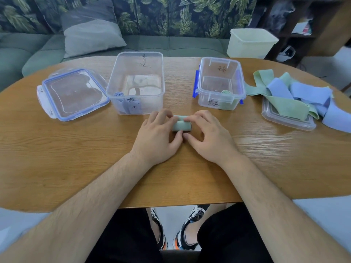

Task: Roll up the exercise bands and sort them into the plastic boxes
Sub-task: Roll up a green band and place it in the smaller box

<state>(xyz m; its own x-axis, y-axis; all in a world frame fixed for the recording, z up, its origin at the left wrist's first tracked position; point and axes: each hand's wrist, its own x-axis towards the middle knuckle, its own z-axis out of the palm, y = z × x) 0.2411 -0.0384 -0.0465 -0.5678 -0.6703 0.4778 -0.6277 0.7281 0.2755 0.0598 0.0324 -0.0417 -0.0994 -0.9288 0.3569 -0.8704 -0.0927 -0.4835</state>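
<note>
A rolled green band (181, 125) lies on the wooden table (76, 152) between my hands. My left hand (158, 134) pinches its left end with curled fingers and thumb. My right hand (206, 133) holds its right end the same way. The large clear box (136, 82) behind holds a rolled blue band (118, 94) in its front left corner. The smaller clear box (220, 82) with blue clips holds a rolled green band (226, 93) at its front right. A heap of loose green and blue bands (296, 95) lies at the right.
A clear lid with a blue seal (73, 93) lies left of the large box. Another clear lid (288, 118) sits under the loose bands. A pale yellow tub (250, 42) stands beyond the table's far edge, by a green sofa (28, 54).
</note>
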